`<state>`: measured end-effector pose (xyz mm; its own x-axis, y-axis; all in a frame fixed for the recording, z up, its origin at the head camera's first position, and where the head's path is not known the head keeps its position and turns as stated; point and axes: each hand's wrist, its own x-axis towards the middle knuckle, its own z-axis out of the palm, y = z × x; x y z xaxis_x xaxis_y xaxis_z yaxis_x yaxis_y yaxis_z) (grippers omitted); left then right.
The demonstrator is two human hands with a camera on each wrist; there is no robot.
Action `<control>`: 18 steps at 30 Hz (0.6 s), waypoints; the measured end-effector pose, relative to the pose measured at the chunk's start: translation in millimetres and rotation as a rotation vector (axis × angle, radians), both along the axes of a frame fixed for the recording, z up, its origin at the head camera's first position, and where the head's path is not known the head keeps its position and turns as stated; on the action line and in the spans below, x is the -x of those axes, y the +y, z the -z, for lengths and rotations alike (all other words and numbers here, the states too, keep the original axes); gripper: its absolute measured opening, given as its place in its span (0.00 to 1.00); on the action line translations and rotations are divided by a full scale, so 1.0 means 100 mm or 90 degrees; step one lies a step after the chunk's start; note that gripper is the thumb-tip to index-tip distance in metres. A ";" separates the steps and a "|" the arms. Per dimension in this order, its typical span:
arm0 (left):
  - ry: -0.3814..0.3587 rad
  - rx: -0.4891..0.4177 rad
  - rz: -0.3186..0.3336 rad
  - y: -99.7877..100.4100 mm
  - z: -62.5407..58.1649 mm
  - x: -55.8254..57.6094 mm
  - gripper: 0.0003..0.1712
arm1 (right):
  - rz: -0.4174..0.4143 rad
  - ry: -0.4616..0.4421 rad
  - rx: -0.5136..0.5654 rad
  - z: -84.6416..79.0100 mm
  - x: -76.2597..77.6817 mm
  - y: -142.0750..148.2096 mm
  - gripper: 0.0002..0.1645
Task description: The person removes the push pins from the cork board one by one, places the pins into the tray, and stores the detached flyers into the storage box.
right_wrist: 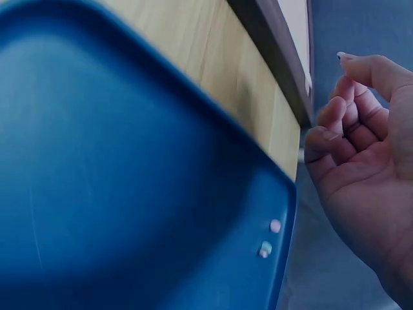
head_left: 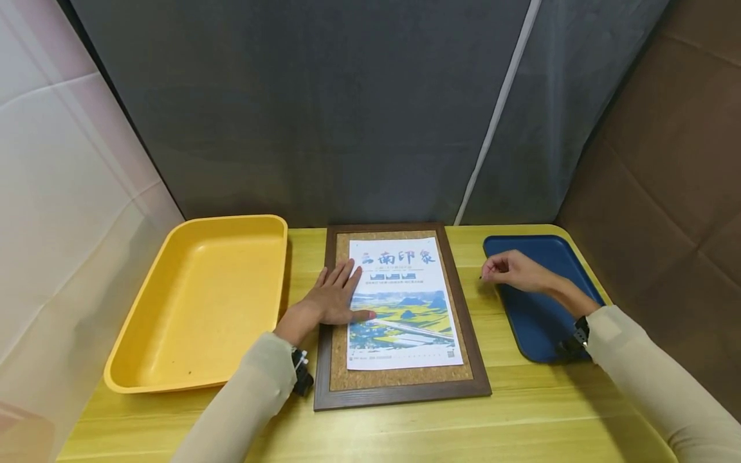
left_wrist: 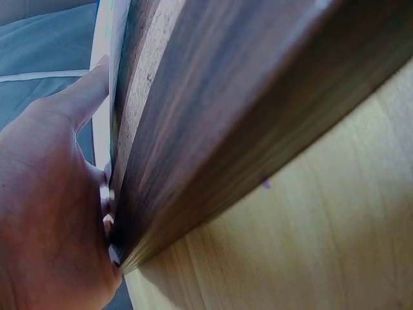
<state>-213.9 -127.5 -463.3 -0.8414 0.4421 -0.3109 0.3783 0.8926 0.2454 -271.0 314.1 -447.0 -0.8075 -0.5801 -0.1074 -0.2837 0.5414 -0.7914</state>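
My left hand (head_left: 332,297) lies with fingers spread on the left part of a printed poster (head_left: 399,334), its thumb over the landscape picture. The poster rests on a cork board (head_left: 405,378) with a dark wooden frame (head_left: 405,400). My right hand (head_left: 512,270) is raised over the left edge of a blue tray (head_left: 544,321), to the right of the board. Between its thumb and index finger it pinches a small pushpin (right_wrist: 339,55), mostly hidden by the fingertips. Two more small pushpins, one pink (right_wrist: 275,226) and one teal (right_wrist: 265,249), lie in the tray near its rim.
A large yellow tray (head_left: 197,308) stands left of the board on the wooden table (head_left: 521,411). Behind the table hangs a grey curtain (head_left: 289,116). A white cloth (head_left: 69,193) borders the left side and a brown one (head_left: 666,161) the right.
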 end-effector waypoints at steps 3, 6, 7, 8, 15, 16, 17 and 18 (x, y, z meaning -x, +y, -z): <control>-0.003 0.000 0.000 0.00 0.02 0.00 0.65 | 0.024 0.005 -0.015 0.00 0.04 0.10 0.07; -0.008 -0.003 0.000 0.00 0.04 0.01 0.66 | 0.046 0.009 -0.029 0.00 0.07 0.20 0.07; -0.011 -0.001 -0.001 0.00 0.05 0.01 0.66 | 0.053 0.010 -0.034 -0.01 0.08 0.23 0.07; -0.011 -0.001 -0.002 0.00 0.05 0.01 0.66 | 0.059 0.011 -0.038 -0.01 0.09 0.25 0.08; -0.005 -0.005 -0.001 -0.01 0.02 0.00 0.65 | 0.097 0.040 -0.089 -0.02 0.17 0.41 0.08; -0.004 -0.007 0.000 -0.01 0.03 0.00 0.65 | 0.102 0.044 -0.096 -0.02 0.18 0.43 0.08; -0.004 -0.011 0.001 -0.01 0.03 0.00 0.66 | 0.107 0.047 -0.104 -0.01 0.20 0.46 0.08; -0.004 -0.016 0.001 -0.02 0.04 0.01 0.66 | 0.112 0.049 -0.108 -0.01 0.21 0.48 0.08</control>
